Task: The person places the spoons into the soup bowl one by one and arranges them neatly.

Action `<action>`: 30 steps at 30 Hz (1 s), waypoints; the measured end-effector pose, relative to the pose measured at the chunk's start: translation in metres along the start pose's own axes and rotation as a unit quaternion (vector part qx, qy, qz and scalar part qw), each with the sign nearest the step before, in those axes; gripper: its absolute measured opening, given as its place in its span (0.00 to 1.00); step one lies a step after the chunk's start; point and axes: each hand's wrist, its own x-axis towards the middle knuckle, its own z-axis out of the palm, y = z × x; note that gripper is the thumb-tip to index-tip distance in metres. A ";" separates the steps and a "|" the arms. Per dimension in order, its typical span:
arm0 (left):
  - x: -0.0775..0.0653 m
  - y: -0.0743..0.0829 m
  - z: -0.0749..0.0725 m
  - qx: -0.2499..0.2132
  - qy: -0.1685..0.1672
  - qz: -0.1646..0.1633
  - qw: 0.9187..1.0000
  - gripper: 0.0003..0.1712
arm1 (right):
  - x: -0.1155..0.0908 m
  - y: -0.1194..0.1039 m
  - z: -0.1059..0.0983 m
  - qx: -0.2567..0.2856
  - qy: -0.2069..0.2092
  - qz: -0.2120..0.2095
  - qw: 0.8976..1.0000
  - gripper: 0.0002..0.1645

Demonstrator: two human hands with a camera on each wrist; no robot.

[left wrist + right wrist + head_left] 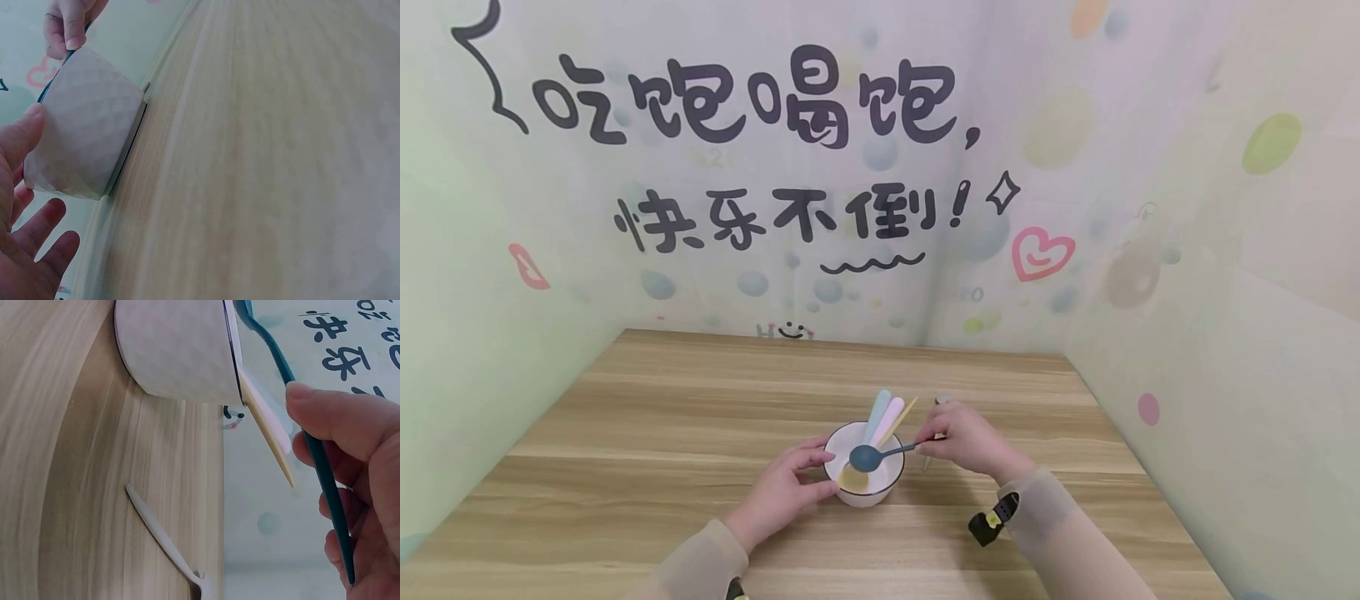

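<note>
A white bowl (862, 501) with a dark rim stands on the table, its faceted side (94, 125) showing in the left wrist view. My left hand (782, 492) holds it at the left side with thumb and a finger at the rim, the other fingers spread. Over the bowl is a dark teal spoon (867, 458), tilted. My right hand (966, 437) pinches its handle (325, 469) between thumb and fingers. A light blue handle (877, 414), a pink handle (891, 414) and a thin tan handle (904, 414) lean out of the bowl's far side. Inside lies a tan spoon head (853, 478).
A silvery metal utensil (164, 537) lies on the wooden table (647, 450) right of the bowl, partly hidden by the right hand in the head view. Printed walls (737, 292) close off the table's back and sides.
</note>
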 end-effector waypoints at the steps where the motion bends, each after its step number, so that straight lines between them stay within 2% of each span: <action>1: 0.000 0.000 0.000 -0.001 -0.001 0.000 1.000 0.20 | 0.001 0.000 0.000 -0.009 -0.003 -0.007 1.000 0.03; 7: 0.000 0.001 0.001 -0.002 0.000 0.000 1.000 0.20 | 0.006 -0.002 0.001 -0.074 -0.007 -0.059 0.995 0.03; 11: 0.000 0.002 0.001 0.000 0.001 0.001 1.000 0.20 | 0.008 -0.004 0.001 -0.108 -0.005 -0.079 0.991 0.03; 17: 0.000 0.002 0.000 -0.002 -0.004 -0.003 1.000 0.20 | 0.011 -0.004 0.003 -0.140 -0.008 -0.097 0.985 0.05; 30: 0.000 0.001 0.000 -0.011 -0.005 0.000 1.000 0.20 | 0.014 -0.007 0.011 -0.181 0.005 -0.106 0.978 0.06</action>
